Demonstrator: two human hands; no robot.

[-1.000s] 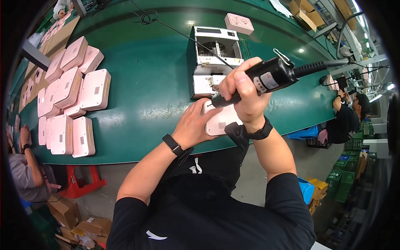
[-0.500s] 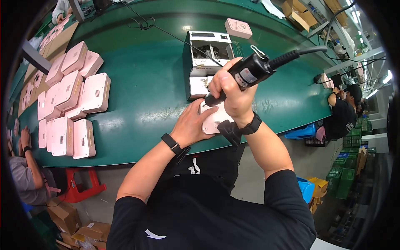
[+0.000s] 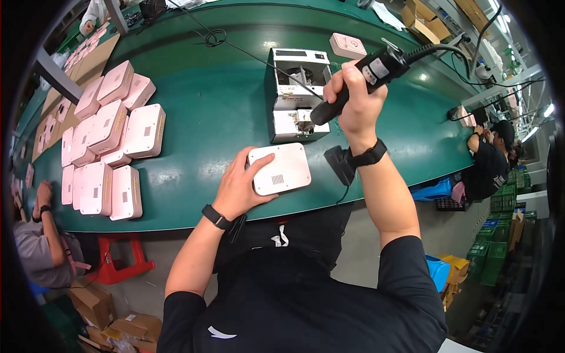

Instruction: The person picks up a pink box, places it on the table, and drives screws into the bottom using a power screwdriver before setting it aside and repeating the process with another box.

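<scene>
My right hand [image 3: 359,109] is wrapped round a black electric screwdriver [image 3: 378,69]. Its nose end is at the lower front part of a black-and-white screw feeder [image 3: 301,101]; whether a screw sits on the bit is too small to tell. On the green bench in front of me lies a pink plastic case [image 3: 289,165], its vented face up with holes near the corners. My left hand [image 3: 236,183] grips the left side of this case, with a finger over its top and the thumb along the near edge.
Stacked pink cases [image 3: 106,126] stand on the left of the green bench [image 3: 200,135]. Another pink case [image 3: 347,45] lies behind the feeder. A black cable [image 3: 259,54] crosses the bench. Co-workers sit at far left and far right; a red stool [image 3: 120,259] is below the edge.
My right hand has lifted the screwdriver off the case and moved it up and right to the feeder. My left hand has shifted left and slightly down with the case, uncovering most of its top.
</scene>
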